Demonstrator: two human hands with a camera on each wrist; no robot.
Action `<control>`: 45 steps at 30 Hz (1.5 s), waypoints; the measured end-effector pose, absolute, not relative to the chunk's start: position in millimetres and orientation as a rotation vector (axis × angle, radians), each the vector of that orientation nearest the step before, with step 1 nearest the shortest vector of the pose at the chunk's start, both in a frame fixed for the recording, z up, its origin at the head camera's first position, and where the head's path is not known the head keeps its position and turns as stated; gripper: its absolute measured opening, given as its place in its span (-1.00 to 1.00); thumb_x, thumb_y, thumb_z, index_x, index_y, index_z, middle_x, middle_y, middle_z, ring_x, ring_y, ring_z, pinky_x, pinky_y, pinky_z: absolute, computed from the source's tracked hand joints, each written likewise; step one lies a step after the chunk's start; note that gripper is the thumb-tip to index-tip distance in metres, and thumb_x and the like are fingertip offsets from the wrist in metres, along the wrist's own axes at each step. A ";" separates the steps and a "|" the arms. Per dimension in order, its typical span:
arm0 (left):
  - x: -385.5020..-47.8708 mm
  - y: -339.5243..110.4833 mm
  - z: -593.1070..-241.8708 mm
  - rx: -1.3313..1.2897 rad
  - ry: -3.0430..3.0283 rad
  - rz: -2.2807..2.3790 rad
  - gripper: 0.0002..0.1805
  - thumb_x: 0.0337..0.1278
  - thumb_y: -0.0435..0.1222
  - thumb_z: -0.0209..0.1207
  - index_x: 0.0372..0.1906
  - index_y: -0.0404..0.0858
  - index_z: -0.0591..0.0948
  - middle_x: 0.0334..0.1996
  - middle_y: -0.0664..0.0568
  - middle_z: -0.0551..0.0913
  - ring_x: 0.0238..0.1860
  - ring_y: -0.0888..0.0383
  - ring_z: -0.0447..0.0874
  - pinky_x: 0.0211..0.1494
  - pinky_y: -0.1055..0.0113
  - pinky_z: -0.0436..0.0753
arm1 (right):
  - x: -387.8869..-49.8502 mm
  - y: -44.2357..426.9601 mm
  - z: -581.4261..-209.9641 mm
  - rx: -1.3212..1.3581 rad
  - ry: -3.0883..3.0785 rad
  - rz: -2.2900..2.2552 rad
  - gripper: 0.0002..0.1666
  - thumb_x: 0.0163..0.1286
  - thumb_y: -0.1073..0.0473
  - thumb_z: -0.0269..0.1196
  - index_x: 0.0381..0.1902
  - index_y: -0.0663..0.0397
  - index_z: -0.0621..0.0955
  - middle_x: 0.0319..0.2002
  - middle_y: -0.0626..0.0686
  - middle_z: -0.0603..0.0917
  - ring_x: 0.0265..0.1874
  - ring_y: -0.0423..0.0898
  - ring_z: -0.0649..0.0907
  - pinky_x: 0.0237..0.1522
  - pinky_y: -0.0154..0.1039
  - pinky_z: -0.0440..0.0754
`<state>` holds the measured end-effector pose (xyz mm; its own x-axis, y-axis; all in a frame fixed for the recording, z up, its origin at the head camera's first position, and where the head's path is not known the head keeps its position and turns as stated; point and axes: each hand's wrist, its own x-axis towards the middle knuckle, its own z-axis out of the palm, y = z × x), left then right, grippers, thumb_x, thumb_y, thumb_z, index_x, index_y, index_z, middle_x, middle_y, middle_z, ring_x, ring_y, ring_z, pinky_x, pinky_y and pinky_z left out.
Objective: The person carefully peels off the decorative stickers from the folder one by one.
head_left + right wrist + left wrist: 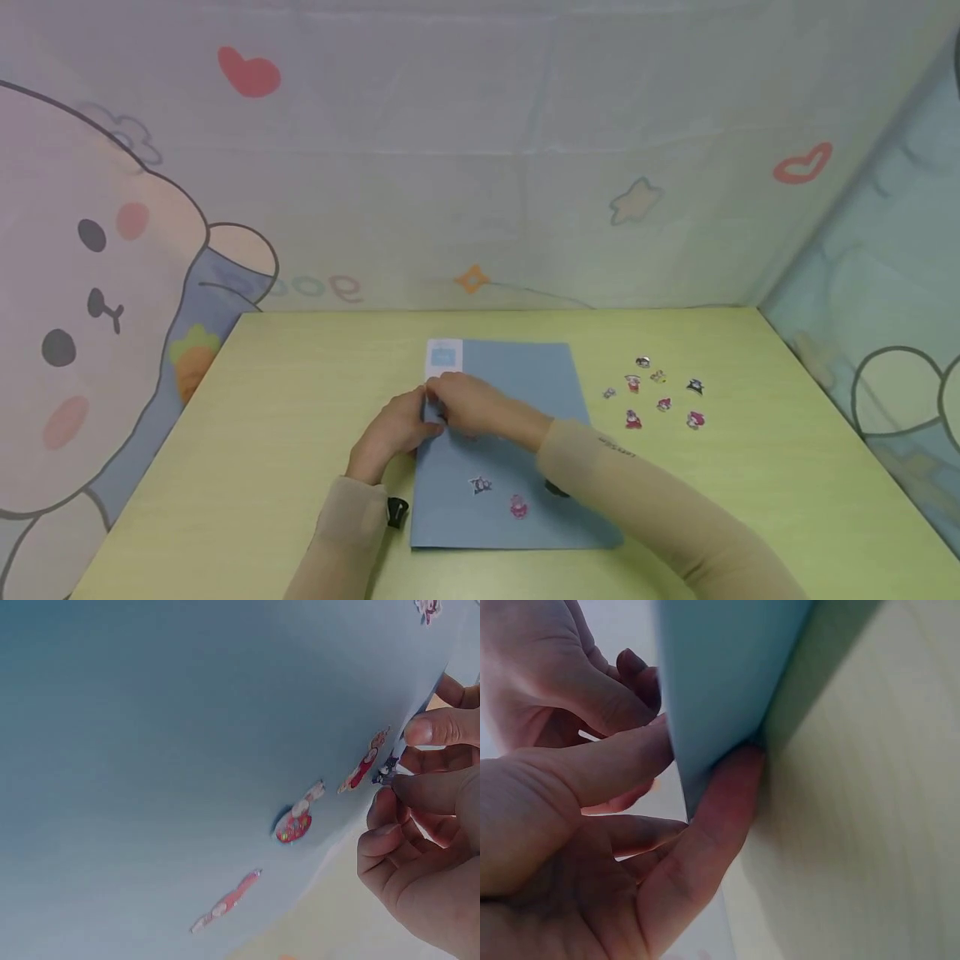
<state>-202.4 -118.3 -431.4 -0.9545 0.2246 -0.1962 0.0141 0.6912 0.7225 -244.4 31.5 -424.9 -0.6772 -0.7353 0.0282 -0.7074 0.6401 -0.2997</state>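
Note:
A blue sheet (525,533) lies on the table, with a white label (444,367) at its far left corner. My left hand (393,429) pinches the sheet's left edge; in the left wrist view its thumb and fingers (727,802) lie on either side of that edge, which is raised off the table. Reaching across the sheet, my right hand (476,406) meets the left one there. In the right wrist view, the fingertips of my right hand (427,847) pinch a small dark-and-white cartoon sticker (386,771) at the edge. Several stickers, including a red one (294,825), are on the sheet nearby.
Several loose cartoon stickers (664,404) lie on the pale yellow table (750,500) right of the sheet. Two more, a star-shaped one (481,485) and a pink one (518,507), are on the sheet's near part. A printed cloth (525,167) hangs behind the table.

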 end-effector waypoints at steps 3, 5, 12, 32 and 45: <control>-201.9 -117.6 -431.2 0.194 2.629 1.126 -0.49 0.18 -0.43 0.27 0.21 -0.44 0.41 -0.15 -0.27 0.62 -0.44 0.01 0.63 -0.50 0.19 0.63 | -241.9 34.9 -421.2 -1.226 2.746 -0.458 -0.70 0.19 0.44 0.29 -0.12 0.20 0.52 -0.27 0.06 0.57 -0.27 -0.06 0.55 -0.19 -0.18 0.55; -201.7 -117.4 -430.7 0.191 2.629 1.126 -0.51 0.17 -0.43 0.27 0.19 -0.43 0.42 -0.16 -0.26 0.63 -0.44 0.01 0.64 -0.50 0.19 0.63 | -240.0 37.3 -417.7 -1.228 2.740 -0.465 -0.70 0.19 0.46 0.28 -0.13 0.19 0.51 -0.27 0.06 0.56 -0.29 -0.07 0.55 -0.20 -0.19 0.55; -201.6 -115.8 -429.4 0.153 2.628 1.107 -0.50 0.19 -0.43 0.27 0.20 -0.46 0.40 -0.15 -0.28 0.62 -0.43 0.01 0.64 -0.48 0.21 0.64 | -237.7 45.2 -406.0 -1.165 2.749 -0.391 -0.68 0.18 0.49 0.27 -0.12 0.17 0.54 -0.23 0.06 0.56 -0.27 -0.09 0.55 -0.15 -0.24 0.57; -203.1 -114.2 -434.7 0.103 2.651 1.087 -0.42 0.18 -0.43 0.27 0.25 -0.53 0.33 0.03 -0.41 0.54 -0.37 -0.03 0.64 -0.40 0.19 0.65 | -250.5 172.3 -386.3 -1.110 2.883 -0.315 -0.92 0.27 0.46 0.23 -0.34 0.23 0.62 -0.38 0.04 0.52 -0.34 -0.03 0.57 -0.24 -0.14 0.60; -205.4 -115.1 -438.9 0.103 2.650 1.081 -0.34 0.18 -0.43 0.26 0.33 -0.52 0.27 0.13 -0.45 0.48 -0.27 -0.08 0.66 -0.35 0.16 0.68 | -244.8 313.4 -407.1 -0.756 2.930 -0.480 -0.82 0.31 0.53 0.08 -0.31 0.29 0.60 -0.35 0.10 0.59 -0.34 0.00 0.57 -0.27 -0.06 0.58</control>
<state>-205.4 -115.1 -438.9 -0.9592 0.1686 -0.2271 -0.0383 0.7182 0.6947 -244.8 313.4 -407.1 -0.8754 -0.4834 0.0025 -0.4589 0.8295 -0.3185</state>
